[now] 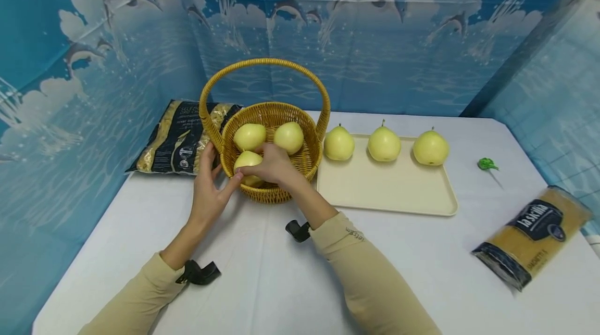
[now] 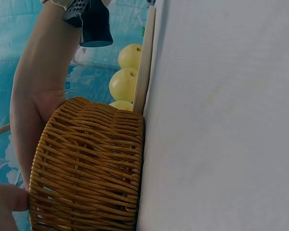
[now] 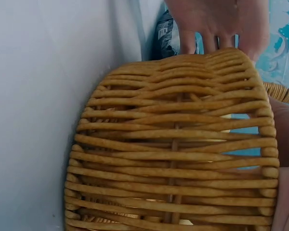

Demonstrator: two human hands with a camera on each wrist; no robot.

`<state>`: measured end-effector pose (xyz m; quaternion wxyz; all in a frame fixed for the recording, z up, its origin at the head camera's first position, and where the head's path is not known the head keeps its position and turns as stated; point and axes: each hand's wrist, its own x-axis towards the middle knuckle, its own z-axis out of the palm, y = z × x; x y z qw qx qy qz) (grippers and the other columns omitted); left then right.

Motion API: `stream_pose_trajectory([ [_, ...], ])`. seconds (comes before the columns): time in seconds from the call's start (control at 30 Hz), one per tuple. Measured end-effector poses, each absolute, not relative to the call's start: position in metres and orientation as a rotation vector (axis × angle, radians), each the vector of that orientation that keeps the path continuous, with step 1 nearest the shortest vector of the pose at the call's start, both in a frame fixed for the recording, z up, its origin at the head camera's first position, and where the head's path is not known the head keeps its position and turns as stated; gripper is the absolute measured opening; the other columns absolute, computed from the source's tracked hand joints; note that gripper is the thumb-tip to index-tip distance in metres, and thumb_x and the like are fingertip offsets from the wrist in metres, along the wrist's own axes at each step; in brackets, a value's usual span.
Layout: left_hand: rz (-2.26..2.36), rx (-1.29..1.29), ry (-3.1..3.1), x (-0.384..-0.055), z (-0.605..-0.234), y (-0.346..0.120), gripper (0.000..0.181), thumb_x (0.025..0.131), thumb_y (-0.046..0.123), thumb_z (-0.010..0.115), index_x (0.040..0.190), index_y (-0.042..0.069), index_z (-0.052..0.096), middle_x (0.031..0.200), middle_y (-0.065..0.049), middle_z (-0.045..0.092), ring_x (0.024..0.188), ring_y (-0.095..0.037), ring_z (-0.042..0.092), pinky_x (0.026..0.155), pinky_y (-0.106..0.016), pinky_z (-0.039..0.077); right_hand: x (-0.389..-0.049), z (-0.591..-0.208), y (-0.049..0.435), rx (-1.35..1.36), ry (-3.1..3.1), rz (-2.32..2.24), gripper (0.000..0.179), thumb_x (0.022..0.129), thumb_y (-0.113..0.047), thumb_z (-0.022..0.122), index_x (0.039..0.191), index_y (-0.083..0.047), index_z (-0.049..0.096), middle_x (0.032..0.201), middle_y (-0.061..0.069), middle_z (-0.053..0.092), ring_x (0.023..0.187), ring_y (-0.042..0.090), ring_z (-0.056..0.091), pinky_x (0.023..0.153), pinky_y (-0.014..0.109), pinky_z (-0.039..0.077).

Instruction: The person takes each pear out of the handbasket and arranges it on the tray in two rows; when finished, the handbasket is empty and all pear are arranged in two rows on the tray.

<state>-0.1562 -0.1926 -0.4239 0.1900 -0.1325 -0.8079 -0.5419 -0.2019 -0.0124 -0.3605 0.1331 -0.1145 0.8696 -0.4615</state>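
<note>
A woven wicker basket [image 1: 274,197] with a tall arched handle holds several yellow-green pears. My right hand [image 1: 274,165] reaches over its front rim and grips the front-left pear [image 1: 247,159], thumb and fingers about it. Behind that lie a second pear [image 1: 249,137] and a third pear [image 1: 288,137]. At the basket's left side, my left hand [image 1: 209,197] holds the wall, its thumb at the rim and fingers outside. The left wrist view shows the basket wall [image 2: 86,163] close up, the left thumb [image 2: 17,198] touching its edge. The wall hides the held pear in the right wrist view.
Three pears [image 1: 384,144] stand along the back of a cream tray [image 1: 389,191], right of the basket. A dark pasta bag [image 1: 180,137] lies behind left. A spaghetti pack [image 1: 534,236] and a small green item [image 1: 487,163] lie at the right. Dolphin-print curtains surround the table.
</note>
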Motion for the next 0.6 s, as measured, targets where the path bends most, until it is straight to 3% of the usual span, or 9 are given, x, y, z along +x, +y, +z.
stream_pose_trajectory([
  [0.27,-1.526,-0.391,-2.258,-0.156,-0.424,-0.193,0.092,0.097,0.011,0.073,0.17,0.016,0.017,0.175,-0.007,0.022,0.162,-0.026,0.022,0.127,-0.057,0.035,-0.201,-0.355,-0.006,-0.295,2.617,-1.31,0.059,0.085,-0.038,0.089,0.13,-0.004,0.072,0.124,0.012,0.071,0.113,0.03,0.06,0.085,0.037,0.056],
  [0.6,-1.523,-0.38,-2.271,-0.155,-0.424,-0.192,0.094,0.096,0.005,0.072,0.17,0.018,0.015,0.175,-0.006,0.022,0.162,-0.023,0.022,0.127,-0.054,0.035,-0.186,-0.338,0.023,-0.295,2.61,-1.437,0.074,0.086,-0.045,0.086,0.145,-0.007,0.062,0.128,0.013,0.07,0.112,0.026,0.069,0.087,0.039,0.062],
])
